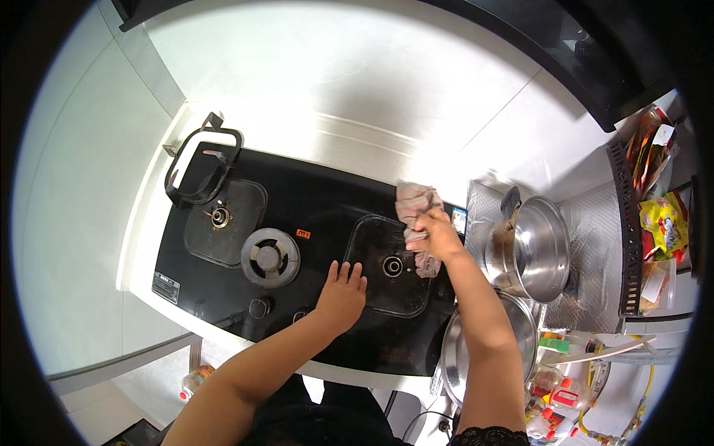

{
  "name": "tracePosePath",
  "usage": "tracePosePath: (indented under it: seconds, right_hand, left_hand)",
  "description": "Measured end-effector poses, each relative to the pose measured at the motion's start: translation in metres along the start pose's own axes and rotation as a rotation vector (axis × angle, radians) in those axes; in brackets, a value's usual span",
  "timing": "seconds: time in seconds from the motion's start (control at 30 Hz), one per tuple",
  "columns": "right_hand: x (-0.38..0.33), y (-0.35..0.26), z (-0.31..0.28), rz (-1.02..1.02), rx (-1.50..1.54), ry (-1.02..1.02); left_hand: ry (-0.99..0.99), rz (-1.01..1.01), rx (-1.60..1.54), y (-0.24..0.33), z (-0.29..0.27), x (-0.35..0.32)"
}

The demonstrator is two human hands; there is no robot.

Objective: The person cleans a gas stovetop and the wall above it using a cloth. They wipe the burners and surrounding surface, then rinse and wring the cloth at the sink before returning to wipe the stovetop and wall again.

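A black glass gas hob (pixel 320 204) lies on the white counter. My right hand (pixel 435 234) grips a crumpled pinkish-grey cloth (pixel 415 204) and presses it on the hob's right rear part, by the right burner (pixel 393 266). My left hand (pixel 341 293) rests flat with fingers spread on the glass just left of that burner. The burner's pan support is off. A round burner cap (pixel 270 257) lies in the hob's middle.
A black pan support (pixel 201 167) leans at the hob's far left corner above the left burner (pixel 219 216). Right of the hob stand a steel pot (pixel 532 249) and a steel lid (pixel 491 346). Bottles (pixel 554 394) and snack packets (pixel 662 223) crowd the right side.
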State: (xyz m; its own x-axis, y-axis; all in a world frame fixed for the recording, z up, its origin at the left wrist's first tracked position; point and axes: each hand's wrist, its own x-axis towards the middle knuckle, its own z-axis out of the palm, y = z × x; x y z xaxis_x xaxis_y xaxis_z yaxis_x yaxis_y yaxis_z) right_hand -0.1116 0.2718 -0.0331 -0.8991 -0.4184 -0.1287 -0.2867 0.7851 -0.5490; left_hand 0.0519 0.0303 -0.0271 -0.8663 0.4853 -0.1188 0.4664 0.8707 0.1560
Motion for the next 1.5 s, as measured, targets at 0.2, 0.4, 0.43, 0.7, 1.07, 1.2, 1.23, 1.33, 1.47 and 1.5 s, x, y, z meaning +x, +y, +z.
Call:
tracePosePath:
  seconds: [0.2,0.4,0.43,0.7,1.07,1.2,1.23,1.33,1.47,1.5]
  right_hand:
    - [0.031,-0.034,0.035,-0.285,-0.013,0.011]
    - [-0.002,0.021,0.015,-0.270,0.082,0.196]
    - [-0.020,0.030,0.015,-0.105,0.006,0.282]
    - [-0.154,-0.069,0.111,0.285,-0.246,0.718]
    - [-0.022,0.010,0.027,0.494,-0.370,0.228]
    - [-0.040,0.003,0.045,0.429,-0.372,0.356]
    - [-0.062,0.001,0.066,0.379,-0.410,0.445]
    - [-0.125,-0.045,0.099,0.308,-0.331,0.641]
    - [-0.217,-0.104,0.145,0.334,-0.228,0.549]
    - [-0.239,-0.121,0.159,0.347,-0.226,0.519]
  left_hand:
    - [-0.012,-0.006,0.009,0.001,0.000,0.003]
    - [0.022,0.018,0.011,0.000,0.003,0.002]
    - [-0.012,0.015,0.030,0.001,0.003,0.005]
    - [-0.092,-0.003,0.094,0.000,0.000,0.009]
    - [-0.105,0.069,0.090,0.003,-0.009,0.009]
    - [-0.122,0.076,0.113,0.001,-0.009,0.009]
    - [-0.129,0.073,0.117,0.001,-0.009,0.010]
    - [-0.135,0.054,0.117,-0.002,-0.009,0.011]
    - [-0.117,0.068,0.122,0.000,-0.010,0.014]
    - [-0.119,0.076,0.130,0.000,-0.010,0.014]
